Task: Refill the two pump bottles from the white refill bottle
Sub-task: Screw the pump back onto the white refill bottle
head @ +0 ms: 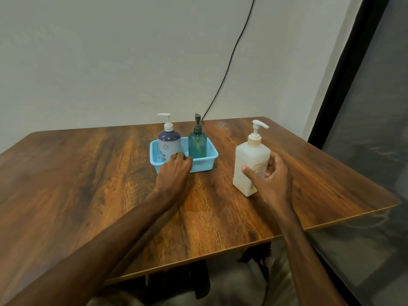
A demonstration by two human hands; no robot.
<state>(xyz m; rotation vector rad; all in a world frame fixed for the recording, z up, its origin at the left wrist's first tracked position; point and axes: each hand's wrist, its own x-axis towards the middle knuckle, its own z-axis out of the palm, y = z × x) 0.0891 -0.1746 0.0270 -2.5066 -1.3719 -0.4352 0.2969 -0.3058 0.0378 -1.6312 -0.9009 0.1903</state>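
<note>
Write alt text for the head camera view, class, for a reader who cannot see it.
A person's right hand reaches round a white refill bottle on a wooden table. The left hand is at the front rim of a blue basket holding a purple pump bottle and a green pump bottle, both upright.

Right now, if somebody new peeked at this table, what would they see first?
Probably the light blue basket in the middle of the wooden table, with a purple-and-white pump bottle and a teal pump bottle standing inside. Then the two hands: the left hand at the basket's front rim, and the right hand holding the big white refill bottle to the basket's right.
</note>
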